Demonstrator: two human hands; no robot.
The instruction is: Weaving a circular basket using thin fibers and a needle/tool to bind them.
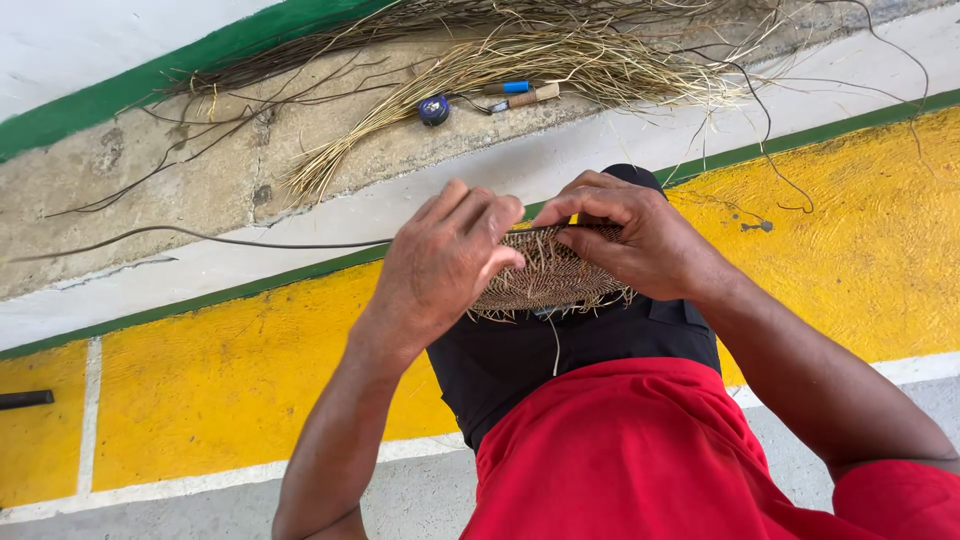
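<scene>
Red shirt: nearest of all, your red cloth shirt fills the bottom of the view, with black trousers over your lap just beyond it.
Woven piece: there it is, a small round tan woven fibre disc, sitting above your lap between both hands, loose fibre ends bristling along its lower edge.
Left hand: your left hand is closed on the left side of the woven piece, fingers curled over its top edge, thumb hidden behind.
Right hand: your right hand pinches the top right rim of the woven piece, fingertips pressed together right at the edge, just beside the left fingers.
Dark strand: a long thin dark fibre strand runs from the hands out leftward across the white band of the floor.
Floor: yellow painted floor with white lines under your knees, and a green stripe along its far edge.
Ledge: a rough grey concrete ledge beyond the white band.
Fibre bundle: a loose bundle of pale straw-coloured fibres spread along the ledge, darker strands mixed in towards the wall.
Small tools: on the ledge against the bundle, a round dark blue tape measure, a blue-handled tool and a wooden-handled knife lie near together.
</scene>
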